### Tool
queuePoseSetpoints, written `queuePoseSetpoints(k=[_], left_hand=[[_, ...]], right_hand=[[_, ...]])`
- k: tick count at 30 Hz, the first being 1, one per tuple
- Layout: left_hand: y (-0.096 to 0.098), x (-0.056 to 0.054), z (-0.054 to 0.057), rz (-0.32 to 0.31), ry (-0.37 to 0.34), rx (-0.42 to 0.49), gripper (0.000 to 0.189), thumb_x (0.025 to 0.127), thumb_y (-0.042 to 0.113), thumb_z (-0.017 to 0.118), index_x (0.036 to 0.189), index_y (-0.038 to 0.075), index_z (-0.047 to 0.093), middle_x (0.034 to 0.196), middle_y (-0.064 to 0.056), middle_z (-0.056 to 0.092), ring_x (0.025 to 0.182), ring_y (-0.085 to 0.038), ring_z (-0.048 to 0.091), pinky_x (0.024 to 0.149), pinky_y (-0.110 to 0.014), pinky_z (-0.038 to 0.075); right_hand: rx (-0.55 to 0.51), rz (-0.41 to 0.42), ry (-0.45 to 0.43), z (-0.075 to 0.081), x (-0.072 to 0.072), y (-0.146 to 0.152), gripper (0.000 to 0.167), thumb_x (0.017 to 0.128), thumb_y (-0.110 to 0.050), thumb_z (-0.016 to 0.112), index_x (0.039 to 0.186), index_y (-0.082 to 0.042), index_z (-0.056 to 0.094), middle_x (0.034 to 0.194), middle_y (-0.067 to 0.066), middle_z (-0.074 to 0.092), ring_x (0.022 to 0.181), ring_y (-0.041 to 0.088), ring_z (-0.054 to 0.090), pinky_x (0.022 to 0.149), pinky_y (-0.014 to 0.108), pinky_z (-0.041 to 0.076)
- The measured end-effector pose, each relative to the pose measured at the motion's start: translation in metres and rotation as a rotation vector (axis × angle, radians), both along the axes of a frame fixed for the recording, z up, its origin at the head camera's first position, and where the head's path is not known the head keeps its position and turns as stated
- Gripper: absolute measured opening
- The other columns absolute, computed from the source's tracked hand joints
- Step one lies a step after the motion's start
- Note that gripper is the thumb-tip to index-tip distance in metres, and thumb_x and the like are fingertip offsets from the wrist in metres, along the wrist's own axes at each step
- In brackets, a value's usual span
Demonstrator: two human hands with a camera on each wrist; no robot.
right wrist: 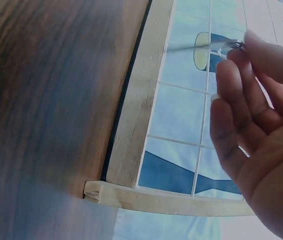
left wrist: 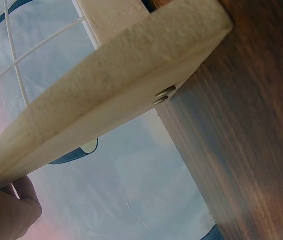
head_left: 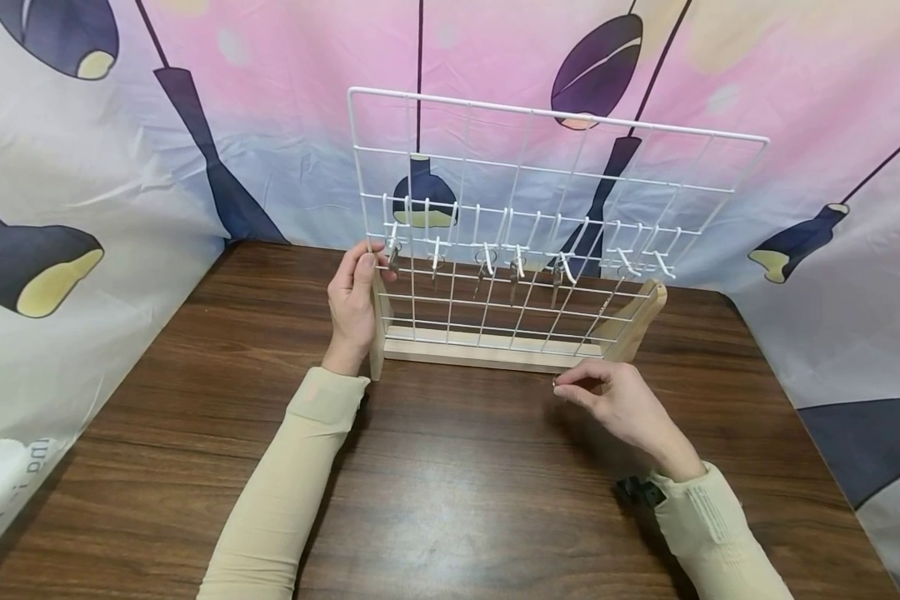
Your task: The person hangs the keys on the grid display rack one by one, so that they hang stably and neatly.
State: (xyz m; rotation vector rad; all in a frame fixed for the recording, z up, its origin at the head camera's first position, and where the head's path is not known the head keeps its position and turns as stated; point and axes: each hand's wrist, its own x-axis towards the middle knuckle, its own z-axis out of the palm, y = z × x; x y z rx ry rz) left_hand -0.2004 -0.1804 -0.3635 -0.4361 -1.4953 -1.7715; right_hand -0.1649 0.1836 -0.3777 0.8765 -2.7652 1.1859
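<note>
A white wire grid rack [head_left: 523, 332] stands on a wooden base, with several hooks across its middle. Small keys on rings, such as one key [head_left: 557, 293], hang from some hooks. My left hand [head_left: 352, 304] grips the upper part of the left wooden upright [head_left: 377, 333]; in the left wrist view its fingers wrap around the edge of that board [left wrist: 96, 95]. Low in front of the base, towards its right end, my right hand [head_left: 626, 400] pinches a small metal key by its ring [right wrist: 236, 45] between thumb and fingertips. The key's thin shaft looks blurred.
Under the rack lies a dark brown wooden table [head_left: 435, 467]. Another wooden upright [head_left: 641, 321] supports the rack's right side. A patterned cloth [head_left: 285, 108] hangs behind and on both sides. At the far left sits a white object with lettering [head_left: 3, 483].
</note>
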Motion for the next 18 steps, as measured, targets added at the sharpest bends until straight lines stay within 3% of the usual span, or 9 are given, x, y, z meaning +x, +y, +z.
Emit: queuePoseSetpoints(k=[6,13,18], left_hand=[[-0.0003,0.0,-0.0008,-0.005,0.002,0.004,0.037,0.104,0.015,0.045,0.114,-0.02,0.052,0.092,-0.002,0.06,0.081,-0.017,0.061,0.075,-0.034,0.056],[-0.0001,0.0,-0.0002,-0.007,-0.002,0.014,0.037,0.104,0.015,0.045,0.114,-0.02,0.052,0.091,-0.008,0.06,0.079,-0.026,0.06,0.074,-0.03,0.056],[0.0004,0.0001,0.0004,-0.007,-0.004,0.017,0.035,0.104,0.014,0.045,0.114,-0.02,0.052,0.091,-0.015,0.058,0.078,-0.023,0.06,0.074,-0.03,0.056]], right_hand=[[-0.078,-0.063,0.076,0.0025,0.001,-0.001,0.007,0.087,-0.027,0.075,0.093,-0.024,0.074,0.092,-0.012,0.069,0.079,0.007,0.059,0.06,0.02,0.046],[-0.159,-0.103,0.16,0.0032,0.0008,-0.0018,0.013,0.086,-0.01,0.074,0.098,-0.015,0.07,0.091,-0.006,0.068,0.081,0.007,0.06,0.067,0.02,0.049],[-0.144,-0.082,0.301,0.0064,-0.0014,-0.0016,0.024,0.086,-0.002,0.072,0.108,-0.009,0.067,0.084,-0.005,0.066,0.076,0.008,0.059,0.064,0.019,0.049]])
